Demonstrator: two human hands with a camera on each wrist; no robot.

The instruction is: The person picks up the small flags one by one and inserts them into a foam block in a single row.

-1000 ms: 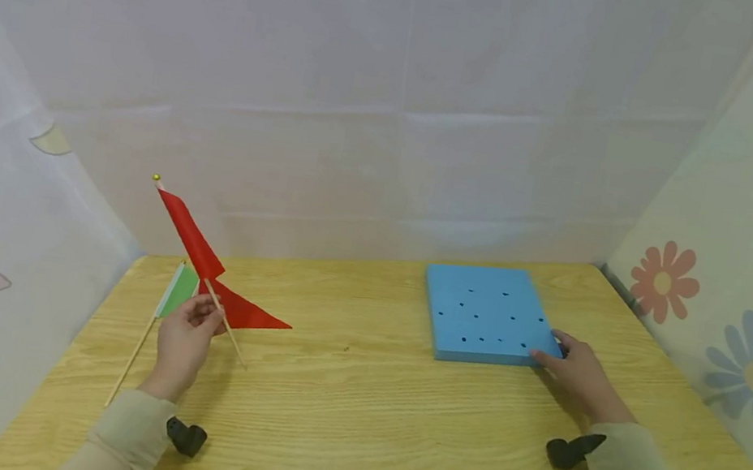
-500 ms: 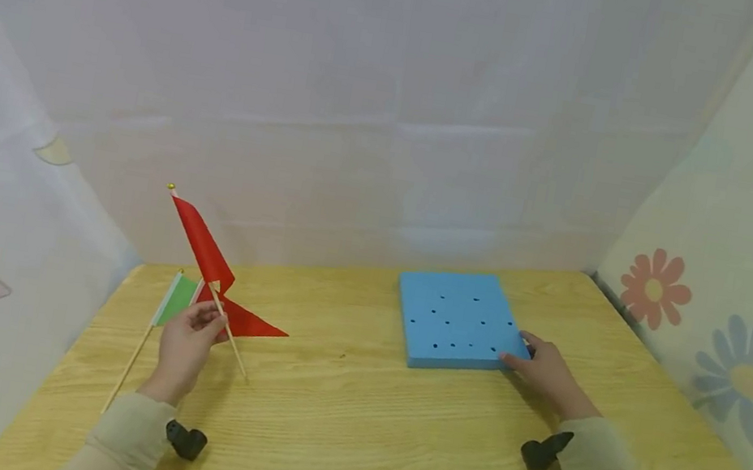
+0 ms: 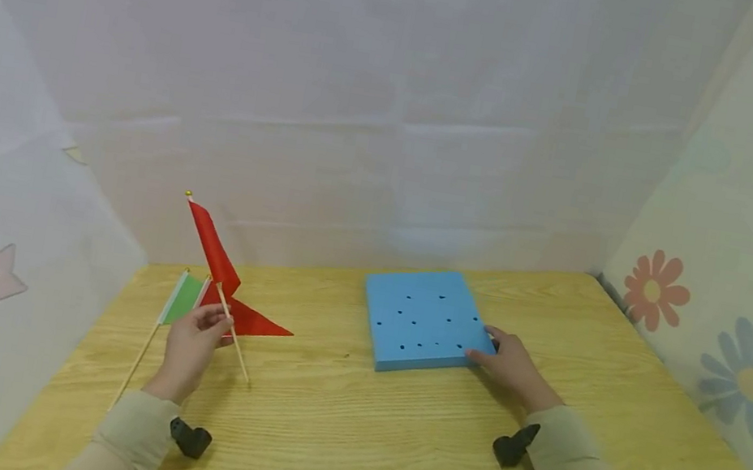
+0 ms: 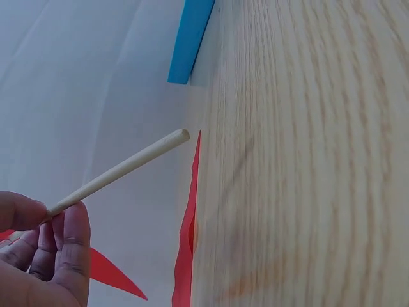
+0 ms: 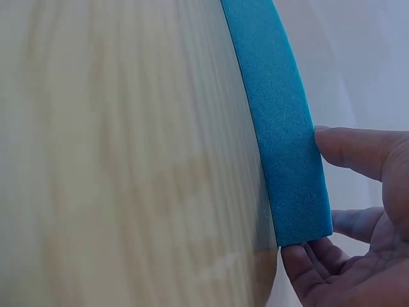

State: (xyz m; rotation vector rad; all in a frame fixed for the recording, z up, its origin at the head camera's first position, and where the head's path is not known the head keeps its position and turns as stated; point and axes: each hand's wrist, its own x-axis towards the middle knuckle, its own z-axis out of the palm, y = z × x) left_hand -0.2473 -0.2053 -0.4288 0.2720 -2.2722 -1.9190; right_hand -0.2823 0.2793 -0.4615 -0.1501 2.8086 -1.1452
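My left hand pinches the thin wooden stick of a red flag between thumb and fingers. The stick slants, gold knob up at the back left, bare lower end toward me above the table. Behind that hand a second red flag lies on the table, its stick mostly hidden. Beside it, to the left, lies a green flag on a similar stick. My right hand grips the near right corner of a square blue foam board with several small holes, thumb on top and fingers at its side.
The wooden table meets a pale cloth backdrop at the back and cloth walls at both sides. A black wrist camera sits at the left cuff, another at the right.
My right hand has slid the blue foam board left across the table toward the middle. The left hand keeps its hold on the red flag's stick, which has shifted slightly right in view.
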